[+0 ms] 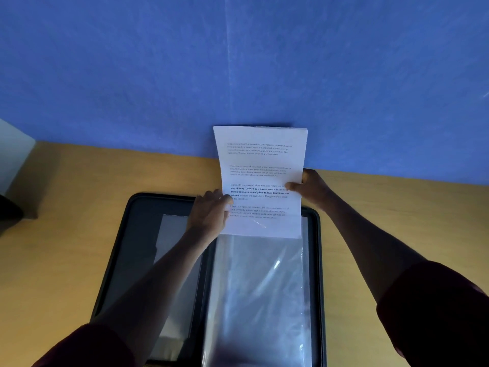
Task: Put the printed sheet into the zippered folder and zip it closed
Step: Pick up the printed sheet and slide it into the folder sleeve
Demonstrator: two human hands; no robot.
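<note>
A black zippered folder lies open flat on the wooden table. Its right half carries clear plastic sleeves. The printed sheet, white with several paragraphs of text, stands upright over the top of the sleeves, and its bottom part sits inside the top sleeve's opening. My left hand grips the sheet's left edge with the thumb on the front. My right hand pinches the sheet's right edge. The top of the sheet rises in front of the blue wall.
The wooden table extends to both sides of the folder. A blue wall stands right behind the table's far edge. A pale wall edge shows at the far left, and a dark object sits at the left border.
</note>
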